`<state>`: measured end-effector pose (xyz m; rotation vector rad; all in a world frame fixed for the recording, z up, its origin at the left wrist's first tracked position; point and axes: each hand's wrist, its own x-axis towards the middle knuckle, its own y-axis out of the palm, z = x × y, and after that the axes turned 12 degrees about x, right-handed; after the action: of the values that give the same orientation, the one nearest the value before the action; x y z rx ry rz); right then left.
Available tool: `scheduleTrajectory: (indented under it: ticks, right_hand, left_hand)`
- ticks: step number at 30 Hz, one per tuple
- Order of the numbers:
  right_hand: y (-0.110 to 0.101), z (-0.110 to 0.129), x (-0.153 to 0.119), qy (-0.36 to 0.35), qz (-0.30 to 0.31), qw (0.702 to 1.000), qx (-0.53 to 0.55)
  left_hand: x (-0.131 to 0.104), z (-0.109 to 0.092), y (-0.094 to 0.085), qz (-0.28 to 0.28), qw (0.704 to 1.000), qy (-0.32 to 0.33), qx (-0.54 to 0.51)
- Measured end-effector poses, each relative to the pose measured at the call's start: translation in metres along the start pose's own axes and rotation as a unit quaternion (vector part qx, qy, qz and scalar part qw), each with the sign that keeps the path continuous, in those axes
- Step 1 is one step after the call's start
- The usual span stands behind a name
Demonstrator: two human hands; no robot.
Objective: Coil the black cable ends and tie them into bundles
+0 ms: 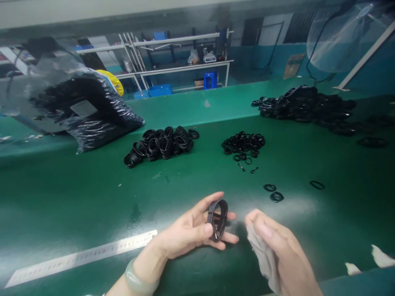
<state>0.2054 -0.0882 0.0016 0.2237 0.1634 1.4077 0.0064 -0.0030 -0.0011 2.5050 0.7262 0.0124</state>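
Observation:
My left hand (194, 228) holds a coiled black cable (219, 220) between thumb and fingers, above the green tabletop (123, 189). A strap or tie seems to cross the coil's middle. Closed around a crumpled grey-white cloth (263, 259), my right hand (277, 242) is to the right of the coil and apart from it; it is a little blurred. Beyond my hands lie a stack of similar cable coils (163, 144) and a pile of small black rings (243, 142). A few loose black rings (277, 197) rest beyond my right hand.
A steel ruler (83, 257) lies at the left front. At the back left leans a filled clear plastic bag (89, 109). A large heap of black coils (305, 105) is at the back right. White scraps (382, 257) lie near the right front edge.

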Motion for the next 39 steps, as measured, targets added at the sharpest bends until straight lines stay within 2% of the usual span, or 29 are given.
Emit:
scheduleTrajectory:
  ticks: [3, 5, 7, 11, 18, 21, 23, 27, 29, 34, 39]
  right_hand:
    - [0.011, 0.004, 0.001, 0.047, -0.068, 0.997, -0.004]
    - [0.019, 0.007, 0.003, 0.056, -0.082, 0.995, -0.002]
    - [0.026, 0.010, 0.008, 0.076, -0.036, 0.996, 0.009]
    - [0.028, 0.011, 0.018, 0.137, 0.097, 0.986, 0.007]
    - [0.015, 0.008, 0.024, 0.140, 0.167, 0.976, -0.015]
    - [0.012, 0.006, 0.026, 0.143, 0.191, 0.971, -0.010]
    - [0.012, 0.004, 0.028, 0.144, 0.177, 0.974, -0.016]
    - [0.015, 0.000, 0.021, 0.093, 0.048, 0.991, -0.088]
    - [0.018, -0.001, 0.014, 0.059, 0.018, 0.993, -0.103]
    - [0.023, -0.004, 0.005, 0.037, 0.061, 0.990, -0.122]
    - [0.025, -0.005, 0.009, 0.014, 0.064, 0.991, -0.120]
  left_hand:
    - [0.000, 0.000, -0.001, 0.005, 1.000, -0.002, -0.001]
    - [0.001, 0.002, -0.002, 0.003, 1.000, 0.003, -0.001]
    - [0.002, 0.004, -0.003, 0.000, 1.000, 0.006, 0.001]
    - [0.003, 0.007, -0.004, -0.004, 1.000, 0.005, 0.016]
    - [0.004, 0.009, -0.003, -0.051, 0.998, 0.014, 0.038]
    - [0.004, 0.008, -0.001, -0.038, 0.999, 0.020, 0.024]
    - [0.004, 0.007, 0.000, -0.023, 1.000, 0.016, 0.014]
    - [0.002, 0.003, -0.001, -0.020, 1.000, 0.017, -0.007]
    - [0.001, 0.002, -0.002, -0.032, 0.999, 0.030, -0.019]
    - [0.000, 0.003, -0.004, -0.045, 0.998, 0.029, -0.031]
    - [0.000, 0.005, -0.004, -0.046, 0.998, 0.029, -0.025]
